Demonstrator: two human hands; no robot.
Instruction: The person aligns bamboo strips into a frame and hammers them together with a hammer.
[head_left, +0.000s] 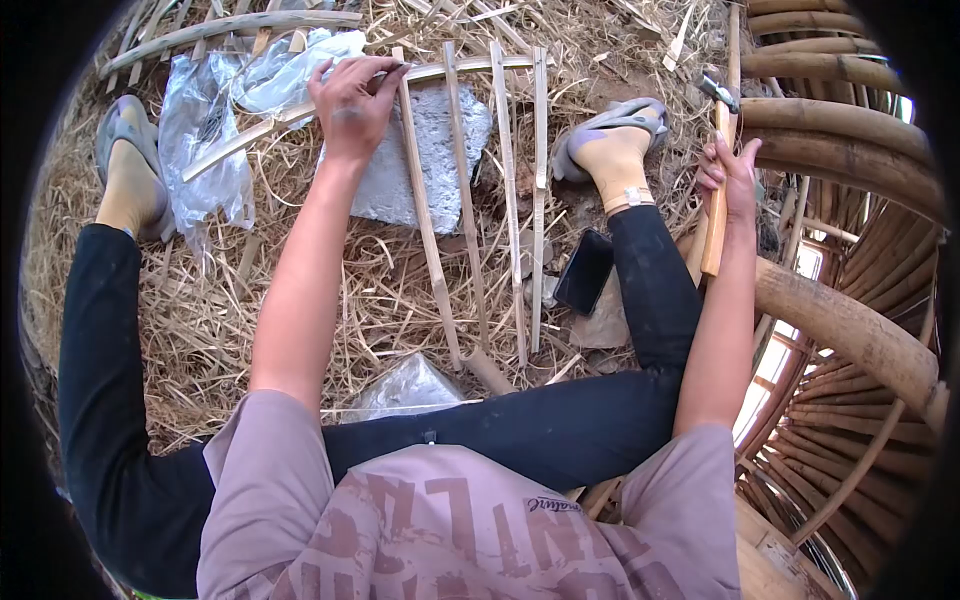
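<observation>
The left hand [352,108] is over the curved strip [440,71], with its thumb and forefinger narrow at the far end of the leftmost slat [420,190]; I cannot tell what they pinch. At right, the right hand [732,180] holds the hammer [716,200] by its handle, the head pointing far. The strip crosses above the grey block [392,185].

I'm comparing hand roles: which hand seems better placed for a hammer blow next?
Probably the right hand: it already grips the hammer, while the left hand is busy at the curved strip.
</observation>
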